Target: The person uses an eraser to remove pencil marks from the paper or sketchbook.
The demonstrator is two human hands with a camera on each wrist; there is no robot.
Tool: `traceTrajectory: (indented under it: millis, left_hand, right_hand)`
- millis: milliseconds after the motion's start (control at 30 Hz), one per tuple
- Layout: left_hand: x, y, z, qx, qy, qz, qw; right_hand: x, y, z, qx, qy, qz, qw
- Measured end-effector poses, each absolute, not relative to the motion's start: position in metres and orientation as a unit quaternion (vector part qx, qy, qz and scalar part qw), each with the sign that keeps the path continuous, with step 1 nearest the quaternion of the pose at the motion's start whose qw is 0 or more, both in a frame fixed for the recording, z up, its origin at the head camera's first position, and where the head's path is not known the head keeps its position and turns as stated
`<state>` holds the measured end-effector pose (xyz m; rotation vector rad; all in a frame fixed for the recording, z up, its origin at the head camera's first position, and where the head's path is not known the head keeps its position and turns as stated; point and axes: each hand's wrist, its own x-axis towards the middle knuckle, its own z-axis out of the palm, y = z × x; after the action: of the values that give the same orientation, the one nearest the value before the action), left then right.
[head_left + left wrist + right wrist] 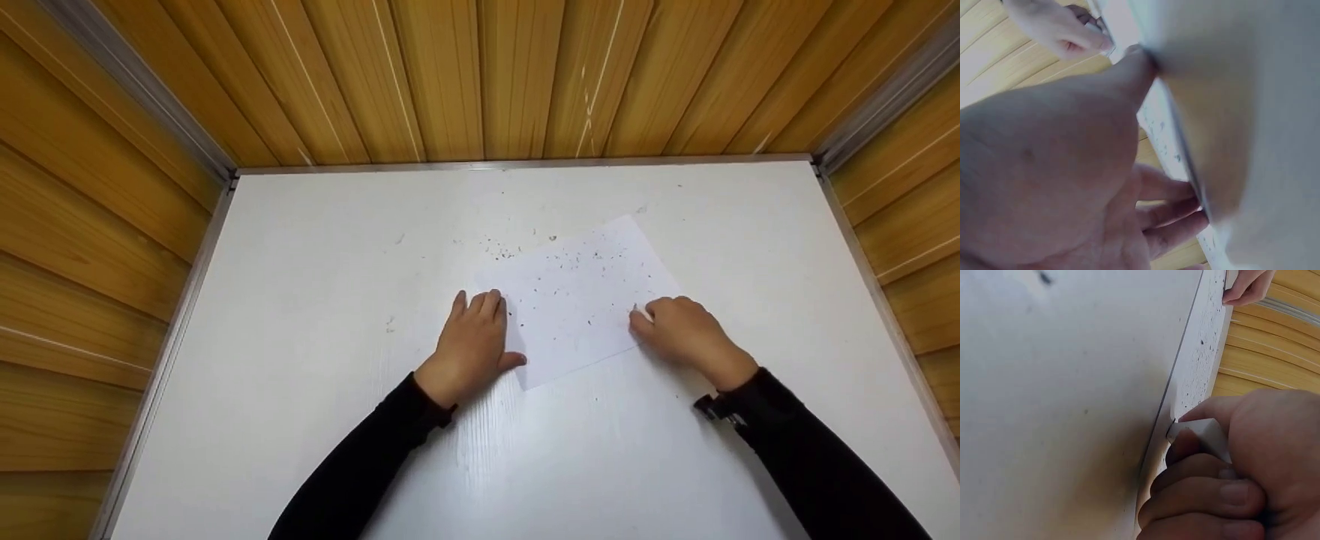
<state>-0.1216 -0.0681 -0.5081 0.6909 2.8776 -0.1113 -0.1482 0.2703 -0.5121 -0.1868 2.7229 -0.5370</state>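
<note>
A sheet of white paper [577, 300] lies slanted on the white table, strewn with small dark eraser crumbs [574, 259]. My left hand [472, 345] rests along its left edge, fingers stretched out and the thumb spread over the lower left corner. In the left wrist view the fingertips [1199, 205] press down at the paper's edge. At the right side of the sheet, my right hand [686, 334] grips a white eraser [1207, 436] between thumb and curled fingers. The eraser's darkened end is right at the paper; the palm hides the rest of it.
More dark crumbs [499, 249] are scattered on the table [300, 315] beyond the paper's far edge. Faint smudges mark the tabletop on the left. Wood-patterned panels [480, 82] with metal edging wall in the table at the back and both sides.
</note>
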Motion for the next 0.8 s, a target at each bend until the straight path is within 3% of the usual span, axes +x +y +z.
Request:
traceTrajectory:
  millis: [133, 367, 533, 800]
  left_hand:
    - [-0.122, -0.070, -0.501, 0.242, 0.965, 0.003, 0.105]
    - [-0.106, -0.058, -0.488, 0.353, 0.935, 0.029, 0.020]
    - [-0.095, -0.050, -0.493, 0.426, 0.905, 0.007, -0.003]
    - [-0.101, -0.053, -0.498, 0.416, 0.909, 0.001, 0.003]
  right_hand:
    - [-0.145, 0.270, -0.512, -0.063, 0.964, -0.184, 0.181]
    - [-0.139, 0.255, -0.505, -0.064, 0.970, -0.181, 0.153]
    - [-0.132, 0.215, -0.500, -0.117, 0.963, -0.202, 0.131]
    - [-0.127, 0.171, -0.499, -0.156, 0.958, -0.203, 0.131]
